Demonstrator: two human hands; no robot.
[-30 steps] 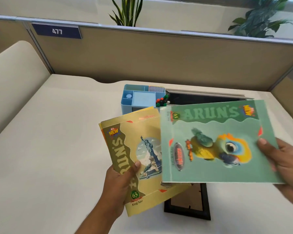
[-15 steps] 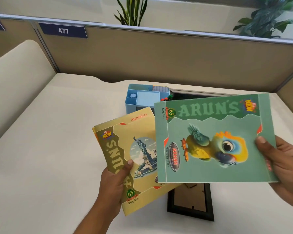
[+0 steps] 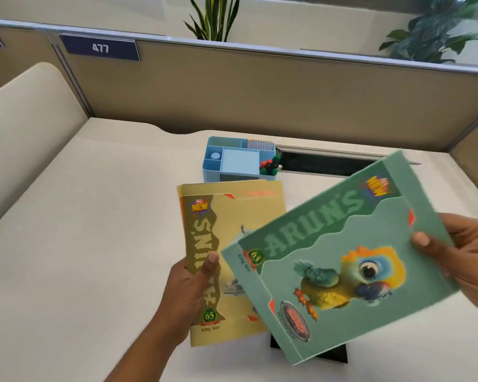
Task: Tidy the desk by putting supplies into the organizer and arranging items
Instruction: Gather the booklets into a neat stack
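My left hand (image 3: 189, 293) grips a yellow notebook (image 3: 240, 244) with a statue picture by its left edge, thumb on the cover. My right hand (image 3: 464, 260) grips a green notebook (image 3: 342, 266) with a parrot picture by its right edge. The green notebook is tilted, its lower left corner lying over the yellow one. Both are held above the desk. A light blue desk organizer (image 3: 239, 161) stands behind them, holding a pad, a small round thing and red and green pins.
A black picture frame (image 3: 334, 354) lies flat on the cream desk (image 3: 80, 230), mostly hidden under the green notebook. A dark cable slot (image 3: 323, 165) runs to the right of the organizer. Beige partition walls (image 3: 260, 92) close off the back and both sides.
The green notebook has rotated, its right side rising and its left corner dropping. The yellow notebook has turned more upright and moved a little to the right.
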